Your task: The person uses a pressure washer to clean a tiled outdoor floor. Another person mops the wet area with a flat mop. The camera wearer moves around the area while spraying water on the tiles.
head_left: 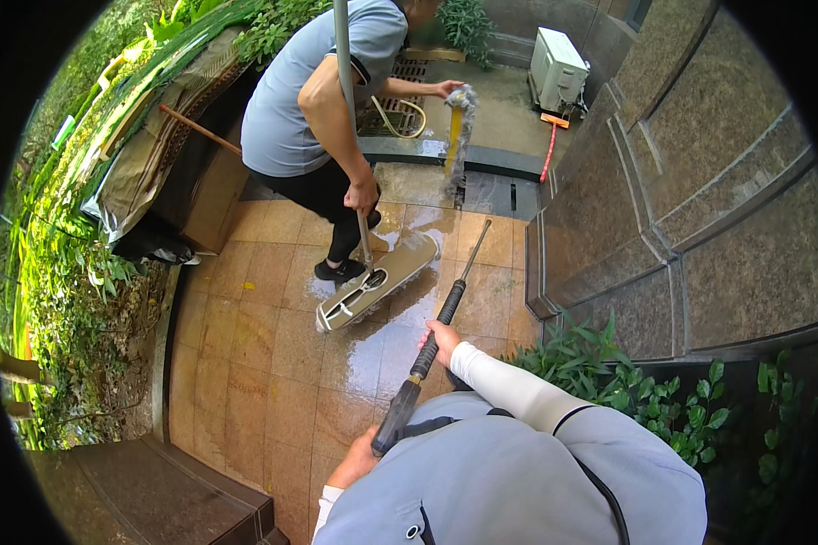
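A black pressure washer wand point(452, 302) points away from my body over the tiled floor. My right hand point(442, 344) is wrapped round its ribbed middle grip. At the rear end, my left hand point(354, 462) is closed on the trigger handle, its fingers partly hidden behind it. Beyond the wand, a co-worker point(314, 109) bends over a wide flat mop point(404, 269), gripping its pole with one hand. The co-worker's other hand holds up a mop pad point(458, 136) with a yellow strip and grey fringe. No spray shows at the wand's tip.
Orange-brown floor tiles point(245, 363) are wet around the mop. A stone wall point(600, 209) and green plants point(609, 363) border the right. A squeegee with a red pole point(549, 150) leans near a white outdoor unit point(558, 68). Cardboard point(211, 204) stands at left.
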### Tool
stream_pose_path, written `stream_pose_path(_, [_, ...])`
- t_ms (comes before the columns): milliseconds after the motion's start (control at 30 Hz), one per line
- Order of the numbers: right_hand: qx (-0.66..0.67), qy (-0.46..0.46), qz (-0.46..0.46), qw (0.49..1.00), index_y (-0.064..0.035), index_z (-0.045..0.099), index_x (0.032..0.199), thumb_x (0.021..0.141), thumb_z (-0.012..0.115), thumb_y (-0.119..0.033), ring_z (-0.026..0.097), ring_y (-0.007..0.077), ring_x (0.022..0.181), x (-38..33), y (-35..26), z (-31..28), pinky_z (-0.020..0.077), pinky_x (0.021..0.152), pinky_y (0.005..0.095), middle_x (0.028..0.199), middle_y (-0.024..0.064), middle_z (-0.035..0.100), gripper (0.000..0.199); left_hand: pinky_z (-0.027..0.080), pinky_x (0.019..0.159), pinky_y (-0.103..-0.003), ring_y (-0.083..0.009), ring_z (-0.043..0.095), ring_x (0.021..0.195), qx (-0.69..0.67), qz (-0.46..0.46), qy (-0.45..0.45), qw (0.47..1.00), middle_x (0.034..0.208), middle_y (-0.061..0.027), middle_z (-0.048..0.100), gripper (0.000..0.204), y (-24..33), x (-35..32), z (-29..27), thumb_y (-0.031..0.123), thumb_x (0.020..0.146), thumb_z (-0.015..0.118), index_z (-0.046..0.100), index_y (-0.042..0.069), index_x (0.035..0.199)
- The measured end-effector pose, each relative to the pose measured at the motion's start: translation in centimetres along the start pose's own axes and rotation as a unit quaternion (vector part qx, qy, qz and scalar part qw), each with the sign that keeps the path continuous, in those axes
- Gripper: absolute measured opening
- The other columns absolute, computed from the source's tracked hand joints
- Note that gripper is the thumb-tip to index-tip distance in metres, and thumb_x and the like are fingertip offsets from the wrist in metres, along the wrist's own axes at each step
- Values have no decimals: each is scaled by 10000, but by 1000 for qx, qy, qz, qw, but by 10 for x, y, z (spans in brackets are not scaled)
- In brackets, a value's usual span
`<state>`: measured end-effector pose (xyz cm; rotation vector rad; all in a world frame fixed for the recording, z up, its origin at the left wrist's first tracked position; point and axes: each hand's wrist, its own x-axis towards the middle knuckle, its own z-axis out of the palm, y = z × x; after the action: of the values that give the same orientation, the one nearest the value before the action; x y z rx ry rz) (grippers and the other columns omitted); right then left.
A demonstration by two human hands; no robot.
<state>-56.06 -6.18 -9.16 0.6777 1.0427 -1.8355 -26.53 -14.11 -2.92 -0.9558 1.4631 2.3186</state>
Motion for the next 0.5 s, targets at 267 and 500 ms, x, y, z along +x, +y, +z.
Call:
stream_pose_path(267, [-2,-3,2,1000,-48,414,871,791,536,-131,475,206,553,0,9,-1,478,486,393,672,71,419,168,426,764,-260,-109,505,827,70,47,-7,996,890,-63,580,422,24,-23,10,84,710,699,490,-5,1066])
stream_pose_path(500, [-3,-4,-5,1000,-48,411,868,791,528,-118,474,205,551,3,0,-5,472,479,392,669,70,418,157,425,759,-254,-104,502,821,28,22,-7,999,886,-57,576,425,28,-15,19,75,708,700,488,-5,1067])
